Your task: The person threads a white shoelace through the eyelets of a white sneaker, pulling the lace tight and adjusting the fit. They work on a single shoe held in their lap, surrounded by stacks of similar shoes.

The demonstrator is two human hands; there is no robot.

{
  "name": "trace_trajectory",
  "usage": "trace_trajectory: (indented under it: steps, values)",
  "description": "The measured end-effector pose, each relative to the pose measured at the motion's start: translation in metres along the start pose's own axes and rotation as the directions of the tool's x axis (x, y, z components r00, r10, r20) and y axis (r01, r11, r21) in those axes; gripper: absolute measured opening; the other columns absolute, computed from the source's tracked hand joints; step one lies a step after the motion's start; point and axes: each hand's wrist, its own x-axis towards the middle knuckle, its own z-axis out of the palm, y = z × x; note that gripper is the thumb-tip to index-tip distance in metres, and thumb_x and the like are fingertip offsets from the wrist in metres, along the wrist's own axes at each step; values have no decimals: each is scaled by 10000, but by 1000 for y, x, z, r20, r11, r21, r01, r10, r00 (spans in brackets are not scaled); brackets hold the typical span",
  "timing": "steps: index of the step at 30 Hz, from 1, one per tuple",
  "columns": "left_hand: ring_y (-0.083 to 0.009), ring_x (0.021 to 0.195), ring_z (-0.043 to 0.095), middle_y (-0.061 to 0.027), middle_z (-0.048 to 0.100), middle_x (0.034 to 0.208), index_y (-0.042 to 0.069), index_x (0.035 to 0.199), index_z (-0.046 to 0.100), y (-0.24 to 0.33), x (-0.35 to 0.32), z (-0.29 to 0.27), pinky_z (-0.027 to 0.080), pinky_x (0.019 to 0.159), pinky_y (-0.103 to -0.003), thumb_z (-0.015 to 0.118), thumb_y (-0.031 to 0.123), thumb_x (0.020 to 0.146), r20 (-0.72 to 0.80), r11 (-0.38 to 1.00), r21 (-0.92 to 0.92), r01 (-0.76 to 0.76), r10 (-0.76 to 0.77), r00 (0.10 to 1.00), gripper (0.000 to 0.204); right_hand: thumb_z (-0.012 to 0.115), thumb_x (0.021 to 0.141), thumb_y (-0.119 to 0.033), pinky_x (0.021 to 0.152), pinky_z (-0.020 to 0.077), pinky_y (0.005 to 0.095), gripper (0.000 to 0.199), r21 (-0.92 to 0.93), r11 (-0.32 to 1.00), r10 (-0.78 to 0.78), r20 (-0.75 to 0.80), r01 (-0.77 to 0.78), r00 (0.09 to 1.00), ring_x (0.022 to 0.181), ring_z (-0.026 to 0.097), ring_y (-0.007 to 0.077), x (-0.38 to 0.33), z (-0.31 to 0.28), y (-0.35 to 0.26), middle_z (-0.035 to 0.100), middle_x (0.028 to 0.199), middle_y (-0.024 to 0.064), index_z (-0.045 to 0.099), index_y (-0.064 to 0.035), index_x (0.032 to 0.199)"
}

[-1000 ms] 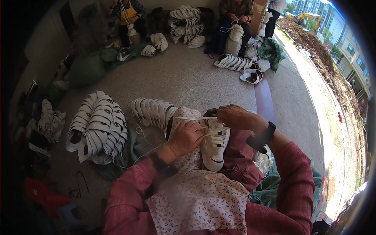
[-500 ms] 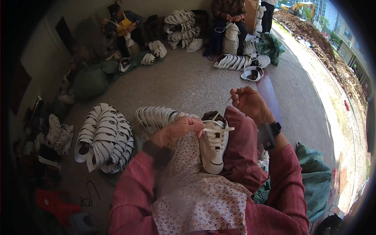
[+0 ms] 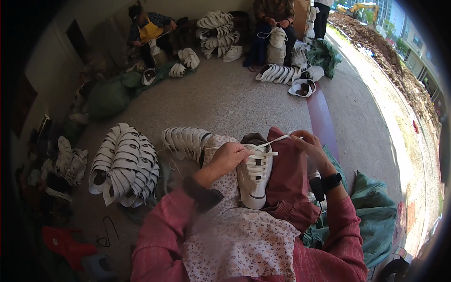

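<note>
A white shoe upper (image 3: 252, 185) with dark eyelet tabs and a dark collar rests between my knees, toe toward me. White lace is threaded across its front in several rows. My left hand (image 3: 229, 159) pinches the shoelace (image 3: 268, 154) at the shoe's upper left; a flat end of lace sticks out to the right past the fingers. On the other side, my right hand (image 3: 311, 146) is closed on a strand of lace (image 3: 278, 139) drawn out from the top of the shoe. Both wrists wear dark bands.
Stacked white shoe uppers (image 3: 126, 164) stand on the floor at left, with another row (image 3: 187, 141) beside my leg. A green sack (image 3: 373, 216) lies at right, a red stool (image 3: 66, 244) at lower left. Two people (image 3: 149, 30) sit working at the back among more uppers.
My right hand has come down from its raised place above my knee and now holds the lace taut to the right. The left hand stays near the shoe, shifted slightly.
</note>
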Motion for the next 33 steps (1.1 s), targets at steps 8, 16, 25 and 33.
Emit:
trace_trajectory:
  steps: [8,16,25,33]
  values:
    - [-66,692,544,38,624,732,55,836,713,18,2,-17,434,619,-256,680,300,932,102,992,-129,6,8,995,265,770,807,-257,688,465,340,246,-397,735,-343,481,549,807,795,608,208,14,36,-29,625,860,68,701,-31,877]
    - [-62,760,552,41,623,862,55,964,667,-6,-10,-21,466,688,-249,750,162,866,73,947,-314,-63,90,993,167,772,832,-253,649,461,315,271,-595,693,-306,268,407,914,694,554,175,0,49,-41,582,804,51,685,-22,943]
    - [-243,759,639,-76,602,890,91,1055,637,-1,-59,9,513,650,-357,726,81,839,4,707,407,-579,633,774,233,688,889,-113,656,495,311,109,-402,783,-253,492,475,833,728,637,164,-30,58,-40,653,815,72,686,-48,976]
    - [-314,790,655,-95,614,909,89,1006,675,5,-46,27,525,662,-394,678,204,891,-217,806,504,-311,466,858,163,644,889,-129,770,524,390,88,-453,710,-448,301,540,842,875,673,301,-20,76,-32,682,914,122,668,-74,953]
